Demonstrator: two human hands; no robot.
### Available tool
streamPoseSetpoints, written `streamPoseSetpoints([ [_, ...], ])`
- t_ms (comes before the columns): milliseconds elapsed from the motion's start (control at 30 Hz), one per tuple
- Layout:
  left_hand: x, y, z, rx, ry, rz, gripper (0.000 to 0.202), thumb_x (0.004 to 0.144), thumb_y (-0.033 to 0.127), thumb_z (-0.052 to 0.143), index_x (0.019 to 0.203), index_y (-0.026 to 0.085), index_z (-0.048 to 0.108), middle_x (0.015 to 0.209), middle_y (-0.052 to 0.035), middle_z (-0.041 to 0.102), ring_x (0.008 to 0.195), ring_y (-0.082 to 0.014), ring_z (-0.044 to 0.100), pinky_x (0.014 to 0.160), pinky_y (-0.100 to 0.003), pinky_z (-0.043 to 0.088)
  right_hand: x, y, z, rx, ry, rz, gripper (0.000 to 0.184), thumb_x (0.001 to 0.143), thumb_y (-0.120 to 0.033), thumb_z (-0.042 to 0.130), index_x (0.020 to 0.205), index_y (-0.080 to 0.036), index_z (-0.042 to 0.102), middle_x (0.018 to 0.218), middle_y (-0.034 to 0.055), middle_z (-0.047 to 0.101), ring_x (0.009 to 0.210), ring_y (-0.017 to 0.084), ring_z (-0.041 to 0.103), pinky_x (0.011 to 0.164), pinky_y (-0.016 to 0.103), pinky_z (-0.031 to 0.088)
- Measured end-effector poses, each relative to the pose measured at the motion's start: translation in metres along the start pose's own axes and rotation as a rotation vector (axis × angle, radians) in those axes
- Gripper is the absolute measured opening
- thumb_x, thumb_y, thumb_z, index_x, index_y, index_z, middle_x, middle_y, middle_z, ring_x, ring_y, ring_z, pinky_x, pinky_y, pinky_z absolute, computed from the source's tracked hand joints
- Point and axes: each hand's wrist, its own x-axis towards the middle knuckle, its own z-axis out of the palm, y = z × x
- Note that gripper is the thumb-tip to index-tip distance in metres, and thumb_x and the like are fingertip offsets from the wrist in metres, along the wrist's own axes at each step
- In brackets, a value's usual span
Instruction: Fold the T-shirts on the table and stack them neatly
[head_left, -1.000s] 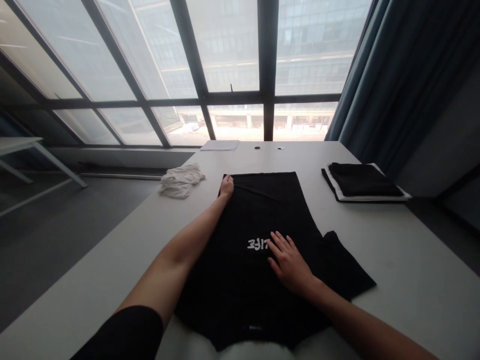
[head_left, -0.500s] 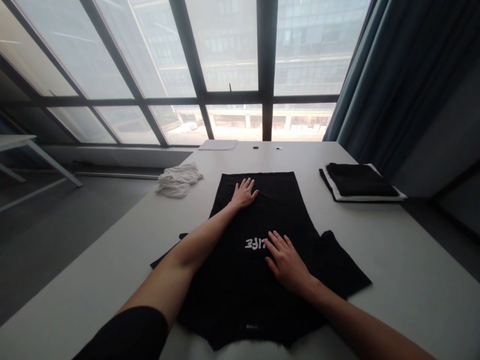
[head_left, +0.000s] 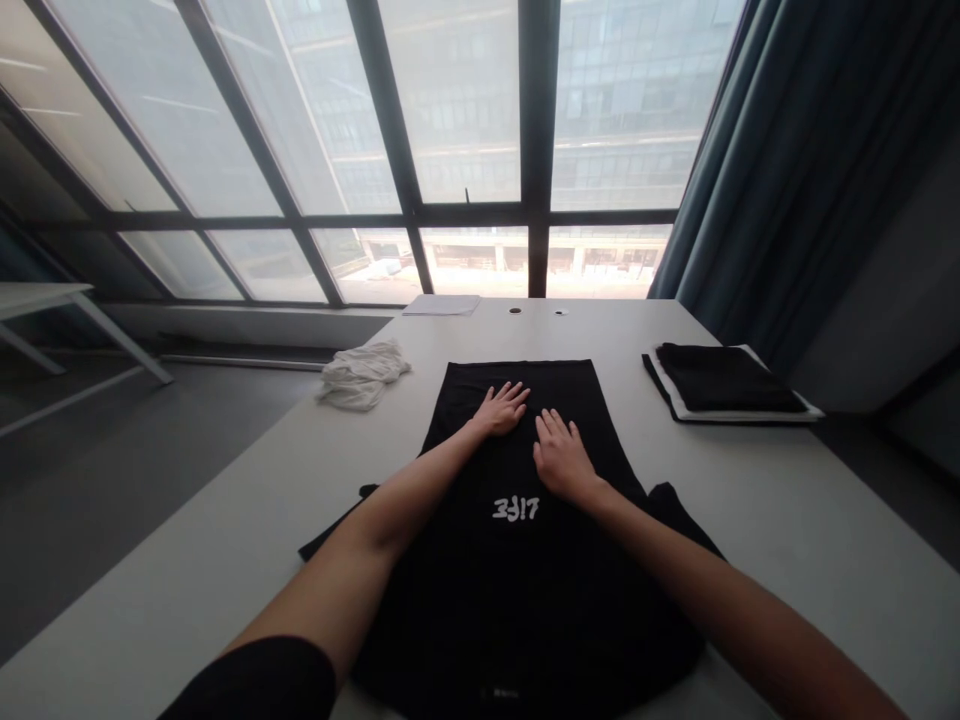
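A black T-shirt (head_left: 525, 590) lies spread flat on the white table, its collar toward me and its hem at the far end. White lettering on it reads "LIFE", upside down from where I stand. My left hand (head_left: 502, 408) rests palm down on the upper part of the shirt, fingers spread. Close beside it on the right, my right hand (head_left: 562, 458) lies on the fabric just beyond the lettering, fingers stretched forward. Neither hand grips the cloth. My forearms cover parts of both sleeves.
A crumpled white cloth (head_left: 364, 375) lies at the table's left edge. Folded black and white garments (head_left: 731, 380) are stacked at the right. Paper sheets (head_left: 441, 305) and two round cable holes are at the far end of the table (head_left: 255, 560), before the windows. A blue curtain (head_left: 757, 190) hangs at right.
My right hand has slid forward over the shirt, from the lettering to beside my left hand, uncovering the print. My left hand has shifted slightly right. The view has tilted up a little.
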Motion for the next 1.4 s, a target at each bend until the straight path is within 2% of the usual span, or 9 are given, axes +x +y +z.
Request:
streamPoseSetpoints([
  [100,-0.001,0.0,-0.001,0.031,-0.014,-0.007,0.054,0.101,0.042,0.035,0.155,0.035,0.034,0.167,-0.0024,0.022,0.155,-0.0289,0.011,0.12,-0.061,-0.001,0.057,0.009,0.012,-0.027,-0.075,0.001,0.061,0.101,-0.03,0.029,0.157,-0.006,0.026,0.166,0.017,0.019,0.154,0.027,0.012,0.122,0.054,0.008],
  [200,-0.004,0.0,-0.002,0.05,-0.024,-0.003,0.055,0.102,0.039,0.034,0.156,0.035,0.031,0.167,-0.0014,0.02,0.155,-0.0285,0.008,0.12,-0.062,-0.003,0.081,0.021,0.027,-0.005,-0.187,0.028,0.065,0.105,-0.046,0.016,0.159,-0.01,0.023,0.167,0.0157,0.016,0.155,0.027,0.01,0.122,0.056,0.005],
  [333,-0.005,0.001,-0.001,0.085,-0.037,0.01,0.056,0.102,0.039,0.031,0.158,0.033,0.027,0.168,-0.0019,0.017,0.155,-0.0303,0.007,0.119,-0.065,-0.001,0.08,0.036,0.041,0.01,-0.209,0.009,0.075,0.102,-0.059,0.009,0.159,-0.012,0.023,0.167,0.0147,0.015,0.155,0.025,0.008,0.122,0.054,0.002],
  [500,0.002,0.001,-0.003,0.129,-0.07,-0.049,0.06,0.102,0.054,0.026,0.159,0.035,0.024,0.168,0.0012,0.012,0.155,-0.0283,0.006,0.121,-0.061,0.003,0.076,0.04,0.044,0.012,-0.169,0.002,0.077,0.102,-0.06,0.009,0.158,-0.011,0.025,0.167,0.0135,0.015,0.155,0.024,0.01,0.122,0.053,0.002],
  [833,-0.001,-0.075,-0.048,0.191,-0.028,-0.412,0.072,0.099,0.061,0.016,0.16,0.024,0.022,0.168,-0.0107,0.012,0.153,-0.0367,0.009,0.118,-0.065,0.011,0.075,0.038,0.043,-0.018,-0.173,0.022,0.075,0.101,-0.061,0.014,0.159,-0.014,0.024,0.168,0.008,0.015,0.155,0.021,0.009,0.123,0.051,0.005],
  [1033,0.015,-0.035,-0.028,0.199,0.003,-0.197,0.069,0.1,0.062,0.016,0.161,0.028,0.019,0.169,-0.0018,0.007,0.155,-0.0279,0.003,0.123,-0.056,0.006,0.075,0.038,0.043,-0.035,-0.173,0.023,0.074,0.102,-0.059,0.012,0.159,-0.014,0.024,0.167,0.0086,0.016,0.155,0.022,0.01,0.123,0.052,0.005],
  [1167,0.021,-0.011,-0.009,0.18,-0.026,-0.102,0.066,0.101,0.061,0.023,0.158,0.03,0.027,0.168,-0.0022,0.016,0.155,-0.0278,0.01,0.122,-0.057,0.008,0.076,0.038,0.043,-0.044,-0.176,0.022,0.073,0.102,-0.059,0.014,0.16,-0.015,0.023,0.167,0.0089,0.016,0.155,0.022,0.01,0.123,0.052,0.005],
  [1300,0.019,-0.015,-0.01,0.173,0.01,-0.117,0.064,0.1,0.061,0.026,0.157,0.032,0.031,0.167,-0.0006,0.021,0.154,-0.0272,0.015,0.122,-0.055,0.013,0.076,0.037,0.043,-0.046,-0.175,0.024,0.073,0.102,-0.058,0.014,0.159,-0.014,0.023,0.167,0.009,0.017,0.155,0.022,0.01,0.123,0.051,0.005],
  [1400,0.011,-0.034,-0.02,0.185,0.114,-0.229,0.063,0.103,0.053,0.018,0.159,0.026,0.026,0.167,-0.0055,0.019,0.155,-0.0284,0.011,0.122,-0.057,0.012,0.076,0.037,0.042,-0.04,-0.174,0.028,0.073,0.102,-0.059,0.015,0.159,-0.014,0.024,0.167,0.0086,0.016,0.155,0.021,0.01,0.123,0.052,0.005],
])
